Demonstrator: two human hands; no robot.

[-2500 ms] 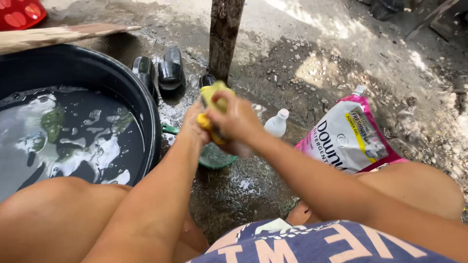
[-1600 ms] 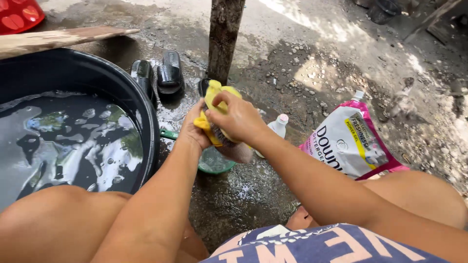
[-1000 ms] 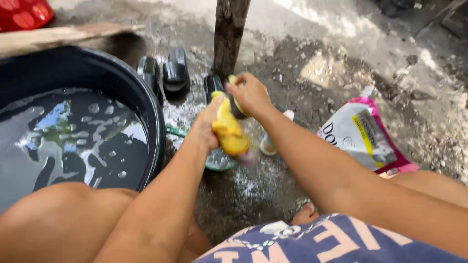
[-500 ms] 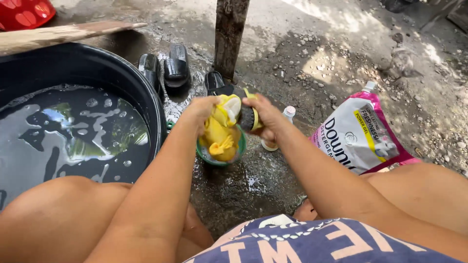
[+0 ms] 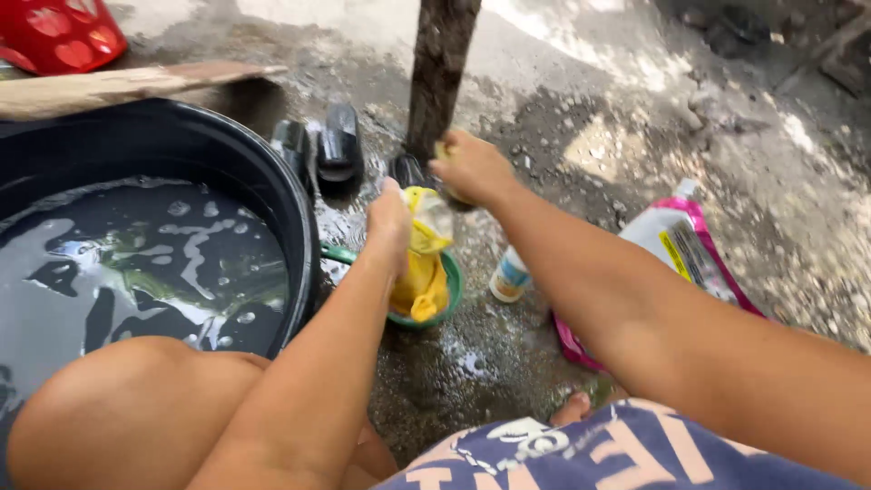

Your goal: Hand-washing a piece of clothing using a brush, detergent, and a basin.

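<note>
My left hand (image 5: 388,220) and right hand (image 5: 469,169) both grip the wet, limp yellow cloth (image 5: 423,263) over the round green dipper (image 5: 449,289).

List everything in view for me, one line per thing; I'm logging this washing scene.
cloth: one, yellow, wet, held over the dipper
dipper: one, green, on wet ground under the cloth
basin: one, black, soapy water inside, left
slippers: dark, beside the basin
post: one, brown, upright, centre top
bottle: one, white, right of the dipper
pouch: one, pink and white, right
plank: one, wooden, top left
container: one, red, top-left corner
left hand: grip on the cloth
right hand: closed on the cloth's upper end
</note>
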